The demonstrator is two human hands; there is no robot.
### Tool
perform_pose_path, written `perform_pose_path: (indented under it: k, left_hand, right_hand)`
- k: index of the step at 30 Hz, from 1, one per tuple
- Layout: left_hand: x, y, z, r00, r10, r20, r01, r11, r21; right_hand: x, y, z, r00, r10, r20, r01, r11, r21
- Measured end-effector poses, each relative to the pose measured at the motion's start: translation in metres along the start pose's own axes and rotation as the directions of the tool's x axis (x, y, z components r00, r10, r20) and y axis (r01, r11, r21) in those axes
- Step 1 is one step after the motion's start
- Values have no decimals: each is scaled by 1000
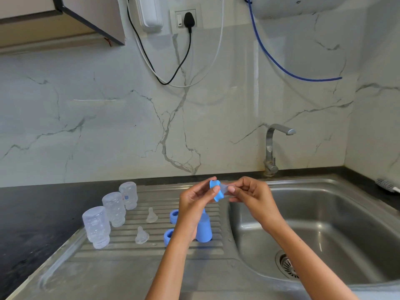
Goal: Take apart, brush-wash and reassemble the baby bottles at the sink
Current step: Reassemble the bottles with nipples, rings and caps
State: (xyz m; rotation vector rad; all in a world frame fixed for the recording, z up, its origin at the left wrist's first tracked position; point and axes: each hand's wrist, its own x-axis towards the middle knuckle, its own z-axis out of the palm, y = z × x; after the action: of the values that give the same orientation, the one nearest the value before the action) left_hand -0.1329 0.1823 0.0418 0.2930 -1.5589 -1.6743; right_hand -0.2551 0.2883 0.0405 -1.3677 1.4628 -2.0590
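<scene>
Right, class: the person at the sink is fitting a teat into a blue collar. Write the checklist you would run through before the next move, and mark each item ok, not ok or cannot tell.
1. Left hand grips the blue collar: ok.
2. Right hand pinches the clear teat at the collar: ok.
3. Teat pulled fully through and seated in the collar: cannot tell, fingers hide the joint.
4. Three clear bottles stand upside down on the drainboard, ready to take a collar: ok.
5. Two more teats and two more collars lie on the drainboard within sight: ok.
6. Tap off: ok, no water is seen running.
</scene>
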Motion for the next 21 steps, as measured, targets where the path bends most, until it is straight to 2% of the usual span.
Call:
perform_pose_path:
  k: [5,11,18,21]
  left_hand:
    - [1,0,-1,1000,-16,13,16,1000,-18]
    - [1,-3,-8,998,-31,49,30,999,25]
    - [-3,-3,-6,995,-28,93,23,998,55]
    - [-4,-2,-5,993,-46,112,38,997,69]
  right_hand:
    - [-2,-2,2,999,37,-1,-37,998,47]
    - [-3,-4,3,994,53,94,-49,998,-50]
    - [-5,1,6,999,-30,-14,28,993,-113]
    - [-5,6,5,998,-16,-61,6,989,-151]
